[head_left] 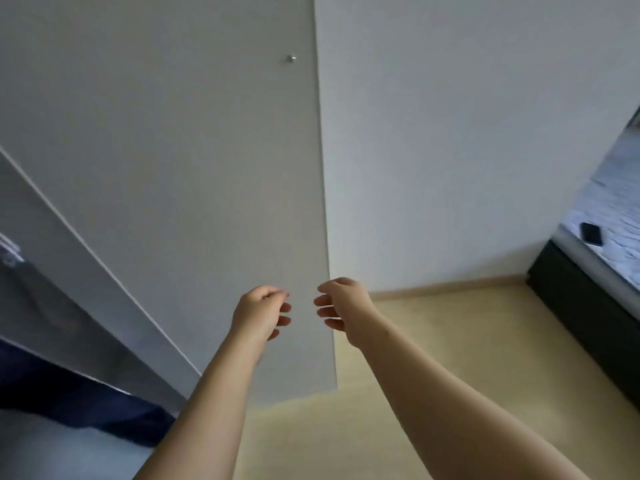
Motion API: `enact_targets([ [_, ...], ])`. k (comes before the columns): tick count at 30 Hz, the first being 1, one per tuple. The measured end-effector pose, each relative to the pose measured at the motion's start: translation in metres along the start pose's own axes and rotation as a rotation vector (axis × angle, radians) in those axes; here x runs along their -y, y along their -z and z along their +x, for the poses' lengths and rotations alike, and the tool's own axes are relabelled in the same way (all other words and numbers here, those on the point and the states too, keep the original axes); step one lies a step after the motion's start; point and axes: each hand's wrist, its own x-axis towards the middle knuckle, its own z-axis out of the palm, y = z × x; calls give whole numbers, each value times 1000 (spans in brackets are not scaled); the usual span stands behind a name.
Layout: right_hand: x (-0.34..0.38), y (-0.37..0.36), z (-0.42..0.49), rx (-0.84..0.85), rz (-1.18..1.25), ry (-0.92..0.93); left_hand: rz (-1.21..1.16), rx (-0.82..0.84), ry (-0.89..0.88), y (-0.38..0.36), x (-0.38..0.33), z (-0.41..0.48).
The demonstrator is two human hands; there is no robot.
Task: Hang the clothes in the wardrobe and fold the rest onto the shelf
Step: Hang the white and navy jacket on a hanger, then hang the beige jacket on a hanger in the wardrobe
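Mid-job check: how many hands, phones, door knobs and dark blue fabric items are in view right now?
Hands: 2, left hand and right hand, both holding nothing
Phones: 1, black phone, far right
Door knobs: 1, metal knob
Dark blue fabric: 1, dark blue fabric, lower left, too blurred to identify
Total: 5

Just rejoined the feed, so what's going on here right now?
A person holds both hands out before a grey wardrobe door. The left hand and right hand hold nothing, fingers loosely curled, near the door's edge. Lower left shows dark blue fabric; a phone lies on the bed at right.
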Motion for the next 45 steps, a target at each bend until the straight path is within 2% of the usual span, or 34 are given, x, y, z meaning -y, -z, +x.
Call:
enact_targets([
  [10, -90, 293, -77, -360, 154, -149, 45, 329, 13, -278, -2, -124],
  [23, -168, 600, -156, -816, 450, -271, 309, 864, -29, -603, -39, -248],
  [28, -181, 729, -160, -955, 571, -299, 344, 995, -52, -745, -61, -286],
  [38, -211, 947, -202, -1081, 866, -390, 623, 1223, -135, -984, -120, -397],
  [45, -246, 1121, -236, -1094, 912, -381, 634, 1220, -120, -1141, -121, -490],
])
